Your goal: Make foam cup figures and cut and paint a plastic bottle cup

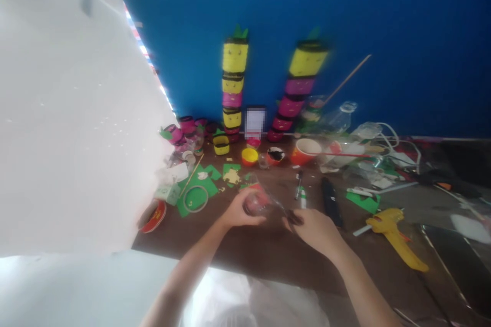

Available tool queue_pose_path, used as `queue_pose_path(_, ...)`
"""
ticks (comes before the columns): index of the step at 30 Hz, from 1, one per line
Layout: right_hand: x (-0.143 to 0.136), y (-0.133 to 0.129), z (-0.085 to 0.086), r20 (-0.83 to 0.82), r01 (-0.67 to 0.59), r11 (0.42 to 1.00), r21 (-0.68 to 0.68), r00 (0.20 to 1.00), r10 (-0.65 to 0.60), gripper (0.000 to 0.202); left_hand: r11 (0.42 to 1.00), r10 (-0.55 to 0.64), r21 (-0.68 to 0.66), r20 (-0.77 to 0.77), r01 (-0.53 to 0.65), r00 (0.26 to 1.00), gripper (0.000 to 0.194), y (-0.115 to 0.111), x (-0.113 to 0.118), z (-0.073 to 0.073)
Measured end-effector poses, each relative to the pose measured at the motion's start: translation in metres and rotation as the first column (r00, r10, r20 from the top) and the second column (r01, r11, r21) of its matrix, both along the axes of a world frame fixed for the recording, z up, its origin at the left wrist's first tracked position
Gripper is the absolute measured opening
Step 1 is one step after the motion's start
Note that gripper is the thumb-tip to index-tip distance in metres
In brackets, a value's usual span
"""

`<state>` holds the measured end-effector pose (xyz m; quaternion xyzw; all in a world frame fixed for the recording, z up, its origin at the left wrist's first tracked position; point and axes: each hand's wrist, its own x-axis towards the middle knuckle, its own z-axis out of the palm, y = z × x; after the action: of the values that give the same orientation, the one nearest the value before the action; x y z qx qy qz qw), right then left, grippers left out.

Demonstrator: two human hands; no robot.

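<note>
Above the brown table (pixel 238 248), my left hand (pixel 240 210) is wrapped round a clear plastic piece (pixel 256 203) with red showing at it, perhaps a cut bottle part. My right hand (pixel 310 230) grips a dark-handled tool (pixel 294 218), just to the right of that piece. A thin strip or blade runs from the tool toward the plastic; blur hides its exact form. Beyond the hands stand a yellow-lined cup (pixel 249 156) and a cup with a dark inside (pixel 275 155).
Two towers of yellow and magenta cups (pixel 235 59) (pixel 290 107) stand by the blue wall. Green scraps (pixel 210 189) and a red bowl (pixel 155 216) are left. A yellow glue gun (pixel 397 237), dark case (pixel 330 202), plastic bottles (pixel 339 117) and a tablet (pixel 458 265) are right.
</note>
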<state>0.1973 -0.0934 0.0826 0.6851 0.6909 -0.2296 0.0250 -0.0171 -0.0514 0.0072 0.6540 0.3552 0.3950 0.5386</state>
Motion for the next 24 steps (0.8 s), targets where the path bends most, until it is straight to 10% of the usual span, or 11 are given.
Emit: queue_pose_path(24, 0.002, 0.002, 0.011, 0.037, -0.093, 0.996, -0.004, 0.995, 0.093, 0.032, 0.899, -0.284, -0.290, 0.184, 0.328, 0.941, 0.063, 0.005, -0.009, 0.017)
